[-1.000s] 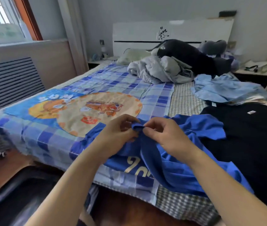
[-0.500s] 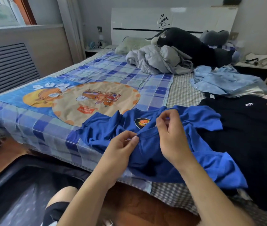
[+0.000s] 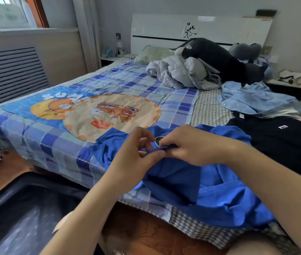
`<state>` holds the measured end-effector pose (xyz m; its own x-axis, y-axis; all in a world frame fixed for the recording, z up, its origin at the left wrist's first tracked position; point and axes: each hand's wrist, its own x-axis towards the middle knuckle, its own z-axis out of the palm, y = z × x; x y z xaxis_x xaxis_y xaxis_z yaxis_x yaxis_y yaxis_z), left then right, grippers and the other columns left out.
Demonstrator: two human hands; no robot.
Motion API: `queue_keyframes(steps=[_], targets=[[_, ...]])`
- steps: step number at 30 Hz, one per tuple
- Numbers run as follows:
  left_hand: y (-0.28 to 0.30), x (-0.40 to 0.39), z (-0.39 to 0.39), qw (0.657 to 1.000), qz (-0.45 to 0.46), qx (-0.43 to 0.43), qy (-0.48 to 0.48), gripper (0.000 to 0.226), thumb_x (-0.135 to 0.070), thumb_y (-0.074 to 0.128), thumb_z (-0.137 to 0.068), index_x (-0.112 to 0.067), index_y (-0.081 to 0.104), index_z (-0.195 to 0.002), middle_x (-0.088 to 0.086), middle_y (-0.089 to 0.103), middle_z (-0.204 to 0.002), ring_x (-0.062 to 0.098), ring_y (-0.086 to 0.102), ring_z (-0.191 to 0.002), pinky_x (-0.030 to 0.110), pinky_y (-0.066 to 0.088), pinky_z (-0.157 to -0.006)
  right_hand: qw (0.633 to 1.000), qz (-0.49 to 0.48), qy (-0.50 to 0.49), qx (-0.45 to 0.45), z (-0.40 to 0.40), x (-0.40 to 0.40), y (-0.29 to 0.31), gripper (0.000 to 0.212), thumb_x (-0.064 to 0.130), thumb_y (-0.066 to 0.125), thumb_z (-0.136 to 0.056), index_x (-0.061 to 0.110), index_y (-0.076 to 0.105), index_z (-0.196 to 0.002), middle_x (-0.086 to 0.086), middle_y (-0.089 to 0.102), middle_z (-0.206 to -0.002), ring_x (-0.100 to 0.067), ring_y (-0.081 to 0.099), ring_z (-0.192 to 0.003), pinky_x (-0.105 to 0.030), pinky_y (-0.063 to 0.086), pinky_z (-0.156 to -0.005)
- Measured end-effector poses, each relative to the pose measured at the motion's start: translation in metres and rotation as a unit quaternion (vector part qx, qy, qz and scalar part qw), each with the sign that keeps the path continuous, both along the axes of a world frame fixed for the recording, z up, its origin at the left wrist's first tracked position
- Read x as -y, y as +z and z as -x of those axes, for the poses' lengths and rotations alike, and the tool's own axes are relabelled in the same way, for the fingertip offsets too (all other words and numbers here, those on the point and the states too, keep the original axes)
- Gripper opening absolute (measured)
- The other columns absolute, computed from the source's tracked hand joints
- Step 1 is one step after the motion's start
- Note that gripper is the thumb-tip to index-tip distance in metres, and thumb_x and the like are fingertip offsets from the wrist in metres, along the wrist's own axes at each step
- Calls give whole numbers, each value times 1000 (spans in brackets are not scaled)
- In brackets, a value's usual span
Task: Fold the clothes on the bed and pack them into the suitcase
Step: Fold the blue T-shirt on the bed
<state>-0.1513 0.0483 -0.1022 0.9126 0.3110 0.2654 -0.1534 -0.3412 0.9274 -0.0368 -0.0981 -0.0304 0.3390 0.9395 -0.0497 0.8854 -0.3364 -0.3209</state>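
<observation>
Blue shirt (image 3: 192,183) edge pinched, left hand (image 3: 136,153), right hand (image 3: 192,146)

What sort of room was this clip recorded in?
Most likely a home bedroom: a bed with a white headboard, a nightstand beside it, and clothes such as a blue shirt spread on the covers.
</observation>
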Motion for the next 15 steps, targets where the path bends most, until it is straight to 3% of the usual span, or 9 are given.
queue_keyframes(steps=[3, 6, 8, 10, 15], targets=[[-30, -5, -2, 982, -120, -53, 132, 37, 3, 60, -82, -32, 50, -92, -9, 54, -89, 19, 52, -77, 36, 45, -68, 992, -67, -102, 36, -17, -11, 14, 19, 11, 54, -96, 20, 69, -90, 9, 65, -83, -11, 57, -82, -27, 41, -73], [-63, -10, -9, 946, -150, -93, 271, 33, 4, 53, -76, -23, 50, -94, -5, 46, -97, 27, 50, -84, 41, 38, -70, 940, -222, -259, -21, -47, -28, 10, 33, 2, 45, -91, 22, 72, -92, 2, 69, -93, -17, 60, -90, -28, 45, -77], [-76, -22, -16, 934, -106, -164, 300, 27, 0, 51, -77, -23, 53, -91, -4, 50, -98, 30, 55, -89, 41, 41, -73, 867, -334, -342, -143, -74, -35, 9, 41, -1, 39, -93, 25, 71, -93, -6, 70, -102, -22, 65, -87, -32, 53, -71], [-74, -43, -27, 926, -103, -197, 306, 21, -4, 50, -77, -24, 54, -82, -2, 56, -94, 29, 56, -87, 41, 44, -72, 769, -434, -394, -255, -102, -36, 25, 44, -3, 33, -93, 23, 69, -87, -17, 67, -106, -27, 65, -81, -35, 57, -61], [19, -109, -86, 922, -203, -155, 291, 15, -10, 55, -80, -22, 61, -87, 8, 65, -89, 33, 59, -85, 37, 45, -72, 579, -667, -397, -248, -163, -3, 120, 32, 24, 33, -69, 21, 64, -72, -12, 68, -102, -29, 64, -92, -36, 55, -75]])
